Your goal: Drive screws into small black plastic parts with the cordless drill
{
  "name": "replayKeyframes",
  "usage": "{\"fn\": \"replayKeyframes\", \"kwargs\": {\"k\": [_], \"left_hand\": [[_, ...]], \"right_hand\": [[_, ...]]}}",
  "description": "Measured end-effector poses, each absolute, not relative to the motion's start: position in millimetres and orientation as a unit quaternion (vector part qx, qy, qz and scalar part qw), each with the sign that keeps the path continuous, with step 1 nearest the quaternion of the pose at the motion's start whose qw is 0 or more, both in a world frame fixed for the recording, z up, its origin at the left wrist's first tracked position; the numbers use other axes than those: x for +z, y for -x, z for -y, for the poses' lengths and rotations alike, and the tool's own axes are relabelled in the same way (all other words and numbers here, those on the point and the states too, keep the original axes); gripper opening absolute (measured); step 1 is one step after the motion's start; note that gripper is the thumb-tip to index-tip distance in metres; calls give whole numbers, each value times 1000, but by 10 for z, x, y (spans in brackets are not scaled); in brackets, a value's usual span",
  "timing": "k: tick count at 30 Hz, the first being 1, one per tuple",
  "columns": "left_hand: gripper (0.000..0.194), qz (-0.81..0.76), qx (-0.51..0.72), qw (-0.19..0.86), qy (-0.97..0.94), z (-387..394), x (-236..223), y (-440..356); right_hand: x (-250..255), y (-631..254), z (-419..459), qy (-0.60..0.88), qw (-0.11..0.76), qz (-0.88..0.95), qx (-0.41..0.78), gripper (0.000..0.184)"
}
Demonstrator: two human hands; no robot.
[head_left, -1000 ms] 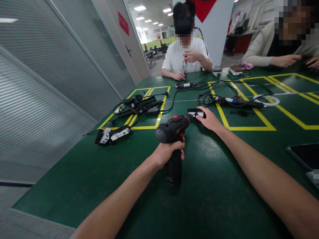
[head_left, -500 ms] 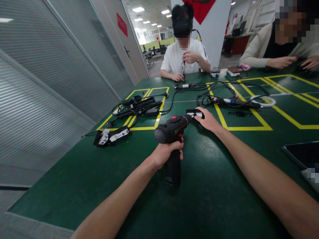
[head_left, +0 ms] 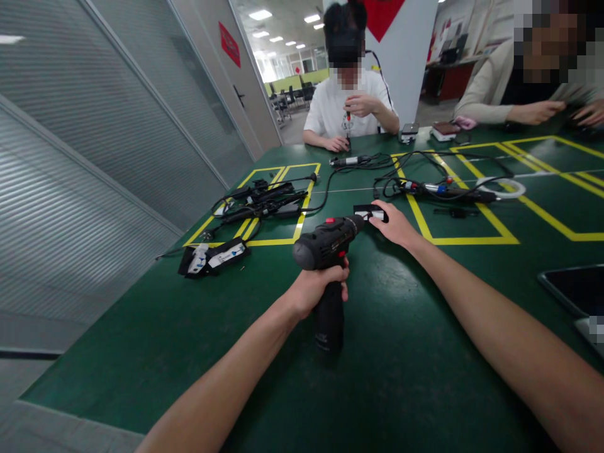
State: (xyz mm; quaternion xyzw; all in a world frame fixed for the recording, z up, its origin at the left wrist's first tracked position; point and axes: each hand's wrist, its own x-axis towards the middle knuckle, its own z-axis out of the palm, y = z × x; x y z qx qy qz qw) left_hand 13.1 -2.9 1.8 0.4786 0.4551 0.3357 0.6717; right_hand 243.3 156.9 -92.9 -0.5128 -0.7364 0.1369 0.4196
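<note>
Left hand (head_left: 325, 288): grip closed round drill (head_left: 325, 244) by its handle, likely keeping trigger (head_left: 342, 254) reachable | right hand (head_left: 397, 228): grip closed on black-and-white block (head_left: 361, 209), likely steadying it | block: on bench (head_left: 391, 371), at drill's tip

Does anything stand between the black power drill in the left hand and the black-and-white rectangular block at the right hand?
Nothing visible does: the drill in the left hand points at the block held by the right hand; whether they touch is unclear.
</note>
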Motion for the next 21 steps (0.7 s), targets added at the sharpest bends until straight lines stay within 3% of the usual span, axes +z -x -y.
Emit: {"fn": "replayKeyframes", "kwargs": {"k": [21], "left_hand": [[18,-429,349,669,-497,22,-36,-119]], "right_hand": [[-927,-2448,-1572,509,418,739,143,45]]}}
